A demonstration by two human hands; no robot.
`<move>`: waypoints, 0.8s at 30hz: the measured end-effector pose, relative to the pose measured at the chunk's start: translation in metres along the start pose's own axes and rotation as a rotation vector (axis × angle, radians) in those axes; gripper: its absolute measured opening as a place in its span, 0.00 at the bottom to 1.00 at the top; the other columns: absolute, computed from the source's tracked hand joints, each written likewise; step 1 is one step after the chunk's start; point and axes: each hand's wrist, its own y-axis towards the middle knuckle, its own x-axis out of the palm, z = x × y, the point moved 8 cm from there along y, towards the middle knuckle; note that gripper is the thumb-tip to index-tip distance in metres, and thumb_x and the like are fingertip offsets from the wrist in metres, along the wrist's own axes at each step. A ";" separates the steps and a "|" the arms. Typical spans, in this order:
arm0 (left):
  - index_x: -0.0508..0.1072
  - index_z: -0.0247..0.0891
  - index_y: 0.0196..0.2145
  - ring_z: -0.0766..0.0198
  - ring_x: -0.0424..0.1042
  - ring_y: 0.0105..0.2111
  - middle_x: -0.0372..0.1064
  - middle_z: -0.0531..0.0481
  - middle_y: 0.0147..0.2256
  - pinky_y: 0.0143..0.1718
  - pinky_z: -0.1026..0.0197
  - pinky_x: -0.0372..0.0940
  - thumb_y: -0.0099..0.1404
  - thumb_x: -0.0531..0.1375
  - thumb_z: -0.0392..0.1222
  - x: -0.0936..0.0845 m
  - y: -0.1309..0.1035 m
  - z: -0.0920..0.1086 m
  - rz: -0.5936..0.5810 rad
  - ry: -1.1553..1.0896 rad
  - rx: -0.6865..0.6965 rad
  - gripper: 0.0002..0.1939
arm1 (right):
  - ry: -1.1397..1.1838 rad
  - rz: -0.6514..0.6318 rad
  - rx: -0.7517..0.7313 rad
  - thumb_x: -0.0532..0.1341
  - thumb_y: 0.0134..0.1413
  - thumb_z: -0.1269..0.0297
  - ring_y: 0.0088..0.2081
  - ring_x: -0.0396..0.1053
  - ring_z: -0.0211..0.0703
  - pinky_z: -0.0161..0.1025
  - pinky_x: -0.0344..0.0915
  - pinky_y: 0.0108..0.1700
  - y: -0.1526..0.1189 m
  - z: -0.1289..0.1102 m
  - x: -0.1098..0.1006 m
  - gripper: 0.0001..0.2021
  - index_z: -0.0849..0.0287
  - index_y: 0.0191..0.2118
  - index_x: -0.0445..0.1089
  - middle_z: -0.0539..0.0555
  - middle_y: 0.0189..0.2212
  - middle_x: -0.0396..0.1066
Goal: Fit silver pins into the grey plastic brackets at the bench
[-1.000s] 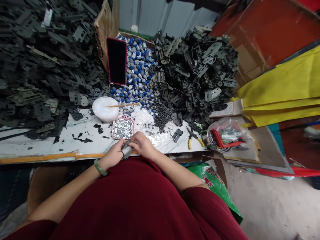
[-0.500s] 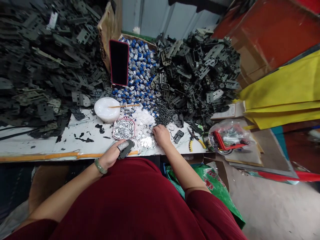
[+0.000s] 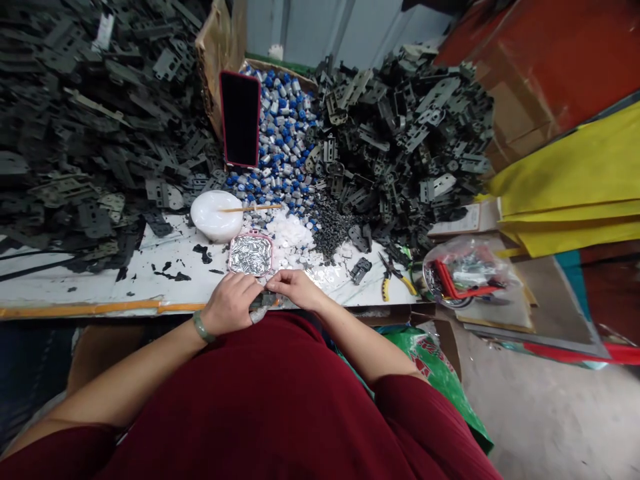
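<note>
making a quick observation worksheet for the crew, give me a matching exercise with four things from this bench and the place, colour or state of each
Column one
1. phone
2. pliers
3. pink-rimmed tray
4. dark part

Column two
A. filled with small silvery pieces
B. in the left hand, with the fingers of the right hand at it
C. standing upright, black-faced
D. lying with yellow handles spread apart

Right pairs
1-C
2-D
3-A
4-B

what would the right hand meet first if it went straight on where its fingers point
Probably the left hand, just ahead of the right hand at the dark part, though depth is unclear.
</note>
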 end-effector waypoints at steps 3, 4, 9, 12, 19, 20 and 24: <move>0.70 0.39 0.27 0.58 0.60 0.28 0.64 0.46 0.25 0.31 0.55 0.53 0.59 0.55 0.43 -0.001 0.001 -0.002 -0.018 -0.089 -0.012 0.08 | 0.021 -0.026 0.020 0.68 0.38 0.47 0.26 0.60 0.33 0.33 0.59 0.33 -0.002 0.002 0.002 0.20 0.62 0.25 0.68 0.45 0.21 0.65; 0.70 0.39 0.27 0.58 0.61 0.28 0.64 0.47 0.25 0.31 0.55 0.54 0.59 0.56 0.43 -0.002 0.002 -0.003 -0.015 -0.140 -0.022 0.07 | 0.052 -0.049 0.031 0.68 0.37 0.46 0.26 0.60 0.33 0.33 0.59 0.33 -0.003 0.002 0.004 0.21 0.62 0.26 0.68 0.46 0.22 0.65; 0.69 0.39 0.29 0.58 0.61 0.29 0.64 0.47 0.26 0.32 0.56 0.56 0.57 0.57 0.43 -0.007 0.001 -0.003 0.023 -0.294 -0.023 0.05 | 0.127 -0.165 0.030 0.66 0.39 0.42 0.26 0.60 0.32 0.33 0.59 0.32 -0.008 0.000 0.015 0.24 0.61 0.27 0.66 0.47 0.24 0.65; 0.70 0.38 0.33 0.57 0.60 0.30 0.63 0.46 0.27 0.32 0.54 0.55 0.58 0.56 0.46 -0.004 -0.001 -0.003 -0.003 -0.289 -0.013 0.09 | -0.068 -0.211 -0.113 0.59 0.47 0.38 0.27 0.60 0.34 0.34 0.60 0.33 -0.011 -0.016 0.015 0.25 0.60 0.29 0.63 0.48 0.25 0.64; 0.70 0.39 0.35 0.58 0.61 0.29 0.65 0.46 0.28 0.32 0.54 0.54 0.60 0.54 0.47 -0.007 0.002 0.004 -0.111 -0.294 0.061 0.10 | -1.116 -0.281 -0.789 0.50 0.53 0.35 0.33 0.62 0.44 0.40 0.58 0.37 -0.037 -0.074 0.035 0.28 0.59 0.31 0.63 0.56 0.29 0.65; 0.69 0.40 0.33 0.58 0.61 0.29 0.65 0.46 0.28 0.32 0.55 0.53 0.60 0.54 0.47 -0.009 0.003 0.004 -0.109 -0.304 0.061 0.10 | -1.172 -0.279 -0.833 0.49 0.54 0.36 0.33 0.62 0.44 0.40 0.58 0.36 -0.039 -0.078 0.037 0.27 0.59 0.30 0.63 0.55 0.28 0.65; 0.69 0.40 0.30 0.59 0.61 0.27 0.65 0.47 0.25 0.31 0.55 0.53 0.59 0.55 0.45 -0.015 0.002 0.002 -0.051 -0.399 0.006 0.07 | -1.183 -0.272 -0.869 0.47 0.56 0.37 0.31 0.62 0.43 0.39 0.57 0.35 -0.037 -0.080 0.039 0.27 0.58 0.29 0.64 0.54 0.25 0.65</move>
